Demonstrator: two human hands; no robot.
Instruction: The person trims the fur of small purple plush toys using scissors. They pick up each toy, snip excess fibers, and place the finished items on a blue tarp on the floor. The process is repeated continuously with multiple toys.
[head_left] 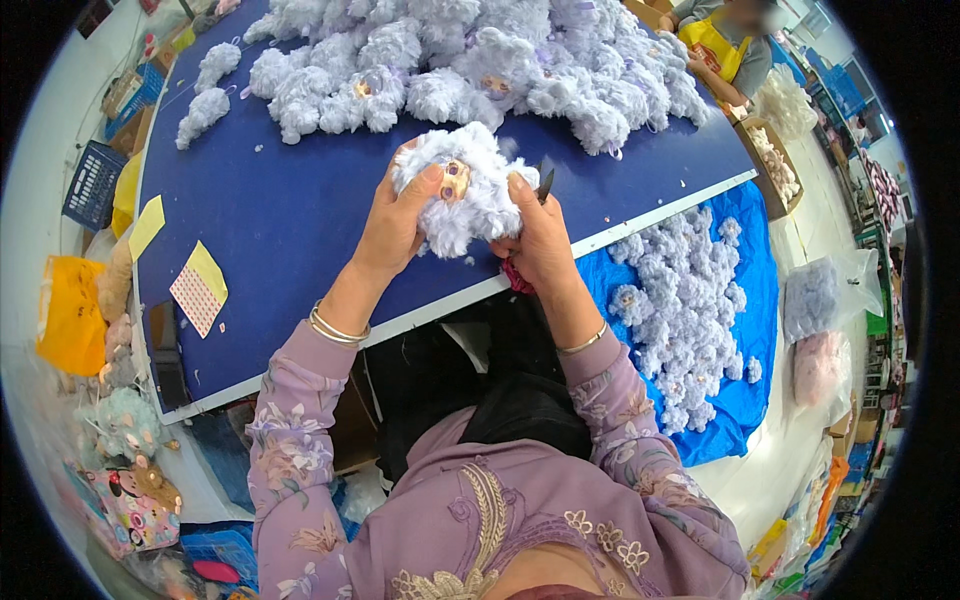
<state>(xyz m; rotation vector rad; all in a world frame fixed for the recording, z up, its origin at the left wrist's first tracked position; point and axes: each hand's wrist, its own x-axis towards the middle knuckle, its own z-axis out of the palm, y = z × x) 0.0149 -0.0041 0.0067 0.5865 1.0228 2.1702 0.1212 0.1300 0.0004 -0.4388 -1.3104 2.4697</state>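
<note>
Between my two hands, just above the near edge of the blue table (330, 230), is a fluffy pale lilac plush toy (470, 215) with a small tan face and purple eyes. My left hand (400, 210) is closed on its left side, the thumb pressed beside the face. My right hand (537, 225) grips the toy's right side and also has a small dark-bladed tool (546, 183), perhaps snips, sticking out past the thumb. Part of a dark red thing (517, 277) shows beneath the right palm; its kind is unclear.
A big heap of like plush toys (440, 60) covers the table's far side. More lie on a blue sheet (755, 400) at the right. A sticker sheet (198, 290) and a yellow paper (147, 226) lie left. A co-worker in a yellow apron (715, 50) is at the far right.
</note>
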